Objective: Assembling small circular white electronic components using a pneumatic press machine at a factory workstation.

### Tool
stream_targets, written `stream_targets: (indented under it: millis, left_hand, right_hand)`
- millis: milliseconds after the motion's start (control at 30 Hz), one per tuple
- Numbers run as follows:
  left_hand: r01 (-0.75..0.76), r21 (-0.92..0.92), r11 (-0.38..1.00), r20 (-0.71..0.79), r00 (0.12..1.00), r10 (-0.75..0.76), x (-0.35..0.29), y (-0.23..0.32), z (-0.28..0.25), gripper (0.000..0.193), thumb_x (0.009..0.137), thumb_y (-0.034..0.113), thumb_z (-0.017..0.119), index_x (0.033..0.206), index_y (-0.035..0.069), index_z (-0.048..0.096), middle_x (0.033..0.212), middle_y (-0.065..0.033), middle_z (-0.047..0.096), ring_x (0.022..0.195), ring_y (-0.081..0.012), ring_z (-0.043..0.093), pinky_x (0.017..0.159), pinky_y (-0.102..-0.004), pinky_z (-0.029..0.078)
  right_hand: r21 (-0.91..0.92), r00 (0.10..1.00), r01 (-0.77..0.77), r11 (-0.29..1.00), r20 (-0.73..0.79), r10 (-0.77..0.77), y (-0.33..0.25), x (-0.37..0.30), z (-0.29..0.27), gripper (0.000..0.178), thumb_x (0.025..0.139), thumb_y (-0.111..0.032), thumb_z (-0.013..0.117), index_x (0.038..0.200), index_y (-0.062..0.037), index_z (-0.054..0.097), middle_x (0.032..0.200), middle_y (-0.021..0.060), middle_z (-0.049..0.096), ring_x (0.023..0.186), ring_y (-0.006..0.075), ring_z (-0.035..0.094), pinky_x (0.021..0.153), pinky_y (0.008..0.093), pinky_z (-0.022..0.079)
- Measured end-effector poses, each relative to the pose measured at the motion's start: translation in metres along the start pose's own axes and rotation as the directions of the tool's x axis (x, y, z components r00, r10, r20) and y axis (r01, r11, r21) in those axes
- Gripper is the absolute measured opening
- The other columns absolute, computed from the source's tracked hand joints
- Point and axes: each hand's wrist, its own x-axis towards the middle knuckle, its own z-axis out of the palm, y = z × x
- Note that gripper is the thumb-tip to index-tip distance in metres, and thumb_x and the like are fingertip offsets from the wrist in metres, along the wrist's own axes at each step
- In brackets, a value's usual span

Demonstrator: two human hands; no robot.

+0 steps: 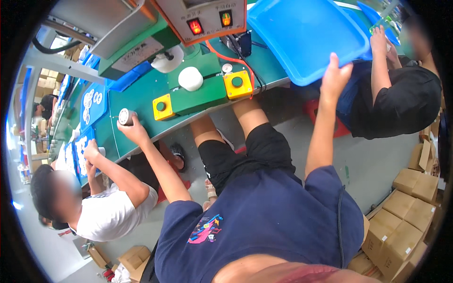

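My left hand (pixel 134 131) is wrapped round a short dark cylinder with a whitish round top (pixel 126 116), at the front edge of the green table. Out to the right, my right hand (pixel 335 79) grips the near right rim of a large blue plastic tray (pixel 302 35). The thumb lies on the rim, and the other fingers are partly hidden. No contents show in the visible part of the tray. Between my hands stands a green press machine (pixel 198 87) with a white round pad (pixel 190 79) on its base and another white pad (pixel 167 60) above.
Yellow boxes with round buttons (pixel 238 85) flank the press base. An orange-edged control box (pixel 203 19) with lit switches overhangs the table. Co-workers sit at left (pixel 115 207) and right (pixel 396 101). A blue tray with white rings (pixel 94 101) lies left. Cardboard boxes (pixel 401 221) are stacked at lower right.
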Motion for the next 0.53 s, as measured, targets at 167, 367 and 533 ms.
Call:
stream_targets:
  millis: [167, 367, 533]
  left_hand:
    - [0.034, -0.181, 0.983, 0.061, 0.998, -0.023, -0.007, -0.025, -0.004, 0.071, 0.093, 0.018, 0.076, 0.146, -0.009, 0.038, 0.139, -0.0222, 0.055, 0.127, -0.0300, 0.056, 0.111, -0.0417, 0.042]
    - [0.040, -0.115, 0.993, 0.036, 0.999, -0.036, -0.013, -0.021, -0.003, 0.070, 0.091, 0.012, 0.074, 0.146, -0.009, 0.038, 0.139, -0.0250, 0.054, 0.130, -0.0358, 0.053, 0.113, -0.0424, 0.039]
    - [0.023, -0.004, 1.000, 0.003, 1.000, -0.023, -0.009, -0.032, 0.006, 0.071, 0.090, 0.014, 0.074, 0.148, -0.006, 0.038, 0.142, -0.0230, 0.052, 0.131, -0.0355, 0.053, 0.115, -0.0440, 0.036]
  right_hand:
    - [0.376, 0.855, -0.517, 0.769, 0.264, 0.445, 0.009, 0.007, -0.039, 0.033, 0.097, -0.017, 0.065, 0.124, 0.0005, 0.059, 0.107, 0.0091, 0.067, 0.094, 0.0171, 0.067, 0.076, 0.0343, 0.056]
    - [0.490, 0.859, -0.511, 0.706, 0.279, 0.429, -0.031, 0.060, -0.044, 0.025, 0.099, -0.021, 0.062, 0.116, -0.0028, 0.059, 0.097, 0.0056, 0.066, 0.081, 0.0168, 0.068, 0.061, 0.0321, 0.056]
    - [0.607, 0.890, -0.450, 0.655, 0.366, 0.273, -0.115, 0.117, -0.043, 0.039, 0.100, -0.021, 0.062, 0.134, -0.0029, 0.055, 0.130, 0.0107, 0.065, 0.119, 0.0255, 0.065, 0.101, 0.0427, 0.054]
